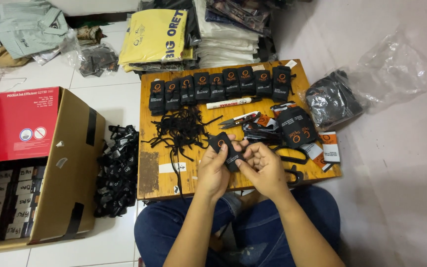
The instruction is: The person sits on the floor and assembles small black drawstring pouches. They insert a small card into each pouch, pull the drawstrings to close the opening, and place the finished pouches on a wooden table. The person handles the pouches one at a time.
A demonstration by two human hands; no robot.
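Observation:
Both of my hands hold one small black tag (pixel 225 147) with an orange mark, just above the near edge of a low wooden board (pixel 160 174). My left hand (pixel 213 168) grips its lower left side, and my right hand (pixel 265 167) pinches its right end. A tangle of black strings (pixel 179 131) lies on the board just left of the tag. A row of several black tags (pixel 218 87) lines the far edge. Small snips (pixel 239 119) and a white marker pen (pixel 229 103) lie beyond my hands.
A pile of black and orange tags (pixel 295 129) sits at the board's right. An open cardboard box (pixel 70 163) with a red lid stands at left, a heap of strung tags (pixel 117 170) beside it. Folded shirts (pixel 156 37) and plastic bags (pixel 334 101) lie on the floor.

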